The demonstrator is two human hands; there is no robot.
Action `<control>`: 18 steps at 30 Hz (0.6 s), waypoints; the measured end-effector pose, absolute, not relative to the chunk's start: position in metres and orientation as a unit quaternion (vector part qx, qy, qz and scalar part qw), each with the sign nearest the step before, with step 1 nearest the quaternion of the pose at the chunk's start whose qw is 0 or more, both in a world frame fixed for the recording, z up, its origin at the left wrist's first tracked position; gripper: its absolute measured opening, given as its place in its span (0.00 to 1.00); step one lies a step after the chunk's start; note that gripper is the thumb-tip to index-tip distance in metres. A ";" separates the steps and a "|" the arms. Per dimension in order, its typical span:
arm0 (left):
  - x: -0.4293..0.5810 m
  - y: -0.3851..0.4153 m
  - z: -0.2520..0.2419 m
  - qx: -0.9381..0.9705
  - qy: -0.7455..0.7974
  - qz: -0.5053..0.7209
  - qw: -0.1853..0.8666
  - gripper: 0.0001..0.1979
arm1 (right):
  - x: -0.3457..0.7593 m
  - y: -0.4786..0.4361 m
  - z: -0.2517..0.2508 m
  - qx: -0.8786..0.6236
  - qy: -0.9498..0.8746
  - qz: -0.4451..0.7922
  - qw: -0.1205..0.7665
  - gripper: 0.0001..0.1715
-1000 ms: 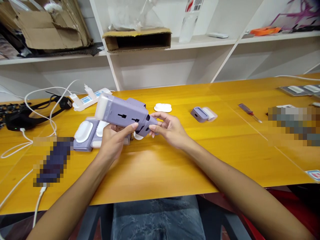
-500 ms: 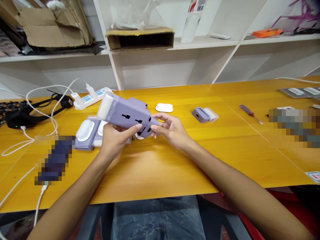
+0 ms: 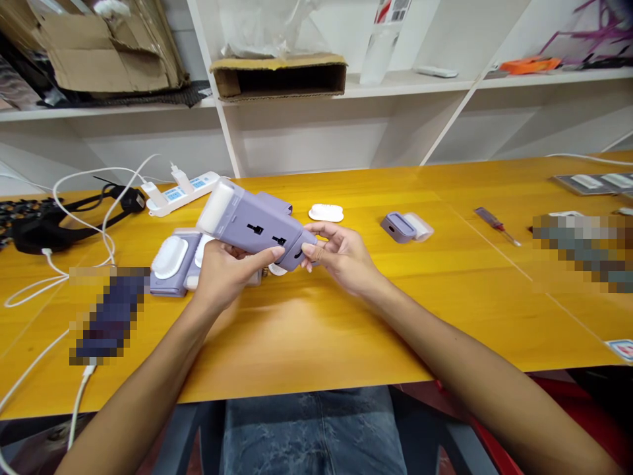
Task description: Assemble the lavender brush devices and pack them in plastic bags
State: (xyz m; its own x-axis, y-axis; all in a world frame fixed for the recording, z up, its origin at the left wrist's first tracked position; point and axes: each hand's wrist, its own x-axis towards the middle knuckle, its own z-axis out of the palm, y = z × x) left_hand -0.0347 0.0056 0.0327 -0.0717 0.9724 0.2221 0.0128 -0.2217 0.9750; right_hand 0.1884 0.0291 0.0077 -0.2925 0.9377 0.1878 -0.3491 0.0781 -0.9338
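Observation:
My left hand (image 3: 225, 270) is wrapped round a purple plastic housing (image 3: 242, 216), thumb along its near side. The housing is tilted above the table, with two dark keyhole-like slots facing me and a whitish translucent cap (image 3: 216, 208) at its upper left end. At the lower right end sits a purple end piece (image 3: 297, 251), in line with the housing and against it. My right hand (image 3: 341, 257) pinches this piece between thumb and fingers. Behind the left hand lie other purple units with white oval tops (image 3: 169, 257), partly hidden.
A white oval part (image 3: 326, 212) and a small purple part with a clear cover (image 3: 399, 227) lie beyond my hands. To the right is a screwdriver (image 3: 497, 224). A power strip (image 3: 185, 192), cables and a blurred-out phone-like object (image 3: 109, 316) are at the left.
The end piece has turned from a tilt into line with the housing, and one dark opening near the joint is now out of sight. Both hands keep their hold.

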 end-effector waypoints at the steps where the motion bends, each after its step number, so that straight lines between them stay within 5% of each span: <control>1: -0.035 0.006 0.033 0.534 0.461 0.569 0.422 0.26 | 0.189 0.029 0.008 -0.289 -0.517 0.614 0.521 0.35; 18: -0.029 0.004 0.026 0.539 0.475 0.551 0.425 0.21 | 0.193 0.031 0.008 -0.284 -0.516 0.612 0.527 0.35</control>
